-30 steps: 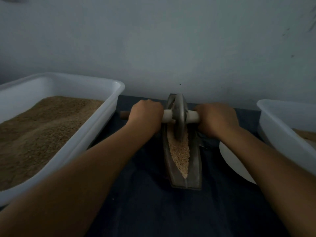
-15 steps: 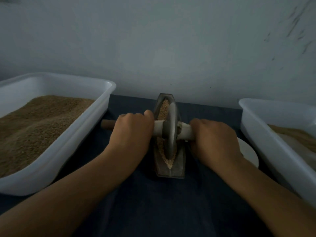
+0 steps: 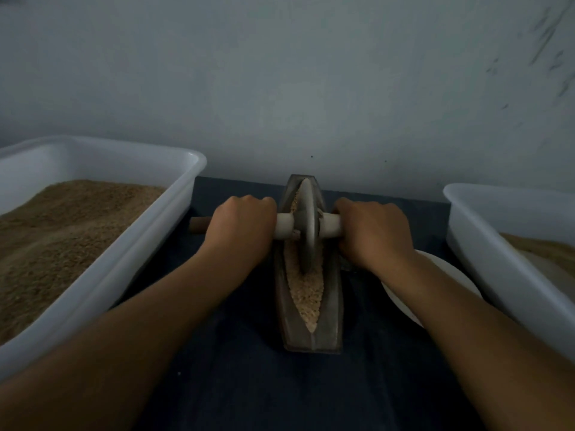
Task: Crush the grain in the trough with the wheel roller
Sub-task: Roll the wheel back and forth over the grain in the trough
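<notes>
The person is working a wheel roller (image 3: 308, 227) that is standing upright in a narrow boat-shaped trough (image 3: 311, 306), its rim sitting in the grain (image 3: 306, 293) toward the far half of the channel. The left hand (image 3: 241, 227) is clenching the axle handle (image 3: 284, 229) on its own side, fingers (image 3: 249, 202) curled over the top of the bar, and the right hand (image 3: 375, 231) is gripping the opposite stub in the same way, so the disc is lying between the two sets of fingers, just beside each. A brown end of the handle is sticking out beyond the left fingers. Most of the visible grain is lying nearer the person than the fingers, filling the pointed near end of the trough, with a little showing beyond the disc. To do this stroke well, both hands probably should be pressing down evenly and keeping the axle level, so the wheel is tracking the middle of the groove rather than riding up a wall and flicking grain onto the dark cloth on the table (image 3: 236, 384). Rolling fully toward the near tip seems wise, since that part looks least worked. A white tub (image 3: 149, 253) of brown meal is sitting outside the left fingers, a second white tub (image 3: 497, 253) outside the right, and a white plate (image 3: 401, 293) is lying partly under the right forearm, close enough that a wide elbow could be nudging it.
</notes>
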Available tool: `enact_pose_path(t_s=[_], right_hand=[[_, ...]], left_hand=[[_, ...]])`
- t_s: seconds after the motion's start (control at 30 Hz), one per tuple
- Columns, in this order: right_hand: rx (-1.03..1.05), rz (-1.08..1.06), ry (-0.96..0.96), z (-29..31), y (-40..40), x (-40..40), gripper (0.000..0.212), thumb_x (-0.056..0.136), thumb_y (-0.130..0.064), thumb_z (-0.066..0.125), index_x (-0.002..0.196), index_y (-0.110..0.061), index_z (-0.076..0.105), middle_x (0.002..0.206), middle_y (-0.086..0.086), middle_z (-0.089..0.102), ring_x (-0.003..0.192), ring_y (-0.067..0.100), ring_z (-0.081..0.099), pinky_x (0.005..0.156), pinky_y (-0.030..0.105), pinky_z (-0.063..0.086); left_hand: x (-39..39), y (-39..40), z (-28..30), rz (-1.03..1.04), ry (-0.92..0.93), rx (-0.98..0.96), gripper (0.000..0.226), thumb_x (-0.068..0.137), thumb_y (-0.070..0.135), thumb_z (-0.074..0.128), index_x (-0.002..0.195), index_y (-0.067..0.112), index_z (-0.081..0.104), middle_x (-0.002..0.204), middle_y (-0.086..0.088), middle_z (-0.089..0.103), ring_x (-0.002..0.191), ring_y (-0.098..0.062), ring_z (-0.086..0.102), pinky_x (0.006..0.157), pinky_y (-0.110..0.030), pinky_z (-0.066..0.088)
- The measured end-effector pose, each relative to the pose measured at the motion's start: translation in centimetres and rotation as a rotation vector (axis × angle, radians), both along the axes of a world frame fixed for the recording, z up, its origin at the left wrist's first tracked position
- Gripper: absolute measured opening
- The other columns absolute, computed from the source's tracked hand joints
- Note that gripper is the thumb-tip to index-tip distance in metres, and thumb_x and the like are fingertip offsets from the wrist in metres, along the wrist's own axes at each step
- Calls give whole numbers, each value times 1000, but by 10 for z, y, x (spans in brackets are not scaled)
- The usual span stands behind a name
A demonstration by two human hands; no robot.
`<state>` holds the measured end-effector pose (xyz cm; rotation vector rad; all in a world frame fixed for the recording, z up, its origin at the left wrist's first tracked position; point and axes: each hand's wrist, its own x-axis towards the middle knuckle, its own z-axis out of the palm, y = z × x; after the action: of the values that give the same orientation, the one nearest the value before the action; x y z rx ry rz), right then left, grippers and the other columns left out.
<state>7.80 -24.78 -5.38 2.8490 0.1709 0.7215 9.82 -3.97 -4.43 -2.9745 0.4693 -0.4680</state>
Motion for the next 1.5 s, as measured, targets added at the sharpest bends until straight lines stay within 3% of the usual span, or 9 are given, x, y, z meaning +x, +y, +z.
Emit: enact_pose_path(t_s=[0.2,0.37,0.5,0.7,0.87,1.0,1.1,1.23,1.5], right_hand=[[61,-46,92,9,-4,41,20,79,-41,67,97,-33,67,95,-2,68,85,23,65,59,26,35],[69,-87,194,15,-2,47,18,80,-40,65,97,-35,66,95,-4,67,84,21,63,52,23,27],[63,-73,109,8,-1,28,10,80,-35,66,88,-29,65,85,-1,66,69,21,55,48,24,21],[55,-31,48,-1,1,-14,17,81,-39,66,93,-30,58,85,-4,65,78,22,62,56,29,24],[14,28,-8,0,6,-48,17,82,-38,65,93,-27,58,79,-6,62,70,20,59,58,31,24],[45,52,1,3,8,-63,16,85,-37,62,94,-26,56,83,-5,61,74,20,58,62,32,26],[39,70,-6,4,6,-68,17,84,-37,63,93,-24,56,82,-4,61,72,20,57,62,32,27],[36,98,-86,1,5,-60,19,73,-27,74,78,-20,57,66,-1,58,56,22,50,57,30,24],[120,-23,107,-4,-6,-11,24,77,-42,67,97,-33,56,85,-7,64,77,22,62,55,30,31]], left_hand=[[33,-7,-1,-50,-3,-37,25,88,21,65,107,16,49,100,-6,61,84,-22,59,70,-36,50],[40,-5,0,-64,-13,-47,23,88,24,63,106,16,52,102,-6,63,91,-24,61,70,-35,46],[32,-4,-1,-70,-12,22,20,89,24,62,104,18,50,98,-4,63,86,-22,61,73,-35,50],[3,1,-4,-91,-67,25,29,86,30,68,106,19,50,94,-1,62,77,-18,57,61,-32,39],[-21,11,-6,-80,-52,-36,30,84,32,70,95,25,43,76,6,42,67,-13,41,59,-32,36],[-37,12,-4,-97,-132,-17,36,83,30,69,88,26,34,89,3,62,72,-17,56,57,-32,34],[-44,12,-2,-103,-139,-4,28,83,29,69,95,24,45,91,2,63,80,-19,63,57,-31,34],[-41,14,-4,-90,-77,-42,29,84,29,69,97,23,43,95,2,63,83,-19,62,59,-31,37],[1,-4,7,-109,-25,103,27,86,24,68,106,15,54,106,-5,64,93,-22,62,71,-31,39]])
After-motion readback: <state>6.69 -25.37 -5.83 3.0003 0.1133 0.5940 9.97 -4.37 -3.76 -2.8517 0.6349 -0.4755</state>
